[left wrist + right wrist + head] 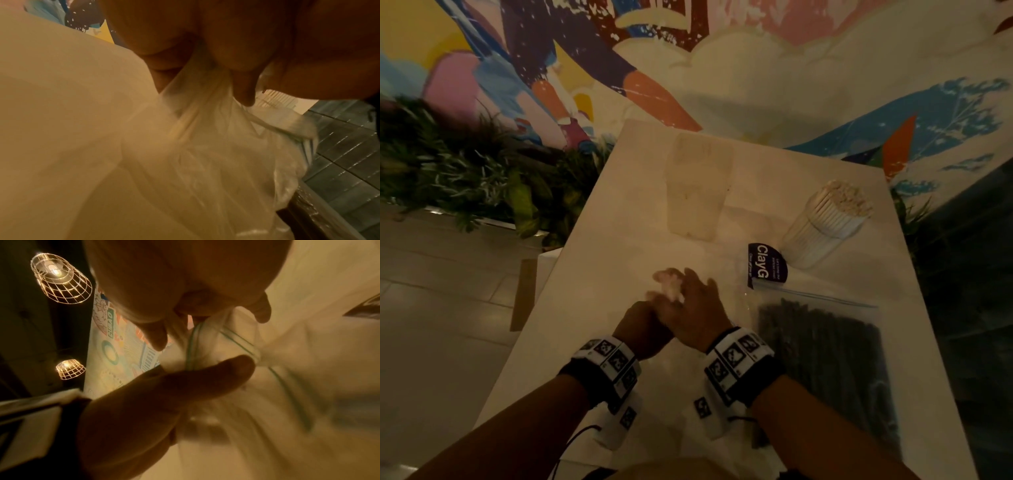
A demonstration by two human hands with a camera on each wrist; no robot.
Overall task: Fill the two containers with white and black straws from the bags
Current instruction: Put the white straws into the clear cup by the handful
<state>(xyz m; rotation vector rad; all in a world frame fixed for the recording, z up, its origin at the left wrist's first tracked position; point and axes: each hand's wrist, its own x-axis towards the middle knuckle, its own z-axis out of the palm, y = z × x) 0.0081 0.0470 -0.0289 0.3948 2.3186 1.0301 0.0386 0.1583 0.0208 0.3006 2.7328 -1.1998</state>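
Both hands meet at the middle of the white table and crumple an empty clear zip bag between them. My left hand grips the bag from below and the left. My right hand pinches its green zip edge. A clear container packed with white straws stands at the right. An empty clear container stands farther back. A zip bag of black straws lies flat to the right of my right wrist.
A dark label reading "ClayG" lies between the straw-filled container and the black straw bag. Green plants line the table's left side in front of a painted wall. Wire cage lamps hang overhead.
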